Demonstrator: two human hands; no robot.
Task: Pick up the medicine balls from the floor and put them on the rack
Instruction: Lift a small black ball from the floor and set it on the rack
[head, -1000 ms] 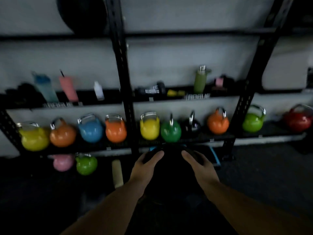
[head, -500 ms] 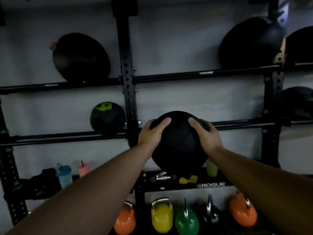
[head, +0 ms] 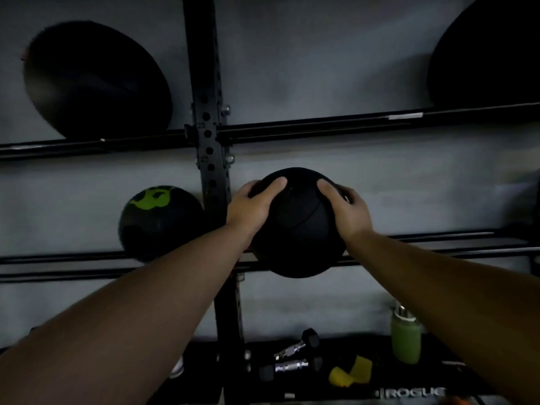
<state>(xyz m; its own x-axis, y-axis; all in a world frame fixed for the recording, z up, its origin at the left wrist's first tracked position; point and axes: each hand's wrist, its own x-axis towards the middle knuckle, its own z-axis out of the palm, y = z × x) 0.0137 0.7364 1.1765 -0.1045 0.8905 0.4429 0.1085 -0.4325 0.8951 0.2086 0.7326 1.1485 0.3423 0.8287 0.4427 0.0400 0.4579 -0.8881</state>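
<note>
Left hand (head: 251, 209) & right hand (head: 347, 211) gripping black medicine ball (head: 298, 229) both sides, ball at rack rails (head: 423, 255), just right of upright post (head: 209, 135), green-marked ball (head: 159, 220) left of post

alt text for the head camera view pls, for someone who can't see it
Two bare hands, left hand and right hand, hold a black medicine ball at the rails of a dark wall rack. A black ball with green markings sits on the same rails just left of the upright; larger black balls rest on the shelf above.

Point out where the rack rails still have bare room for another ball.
Middle rails: bare to the right of the held black ball, gripped by left hand and right hand. Upper rails: bare between upright and right large ball. Crowded by green-marked ball.
</note>
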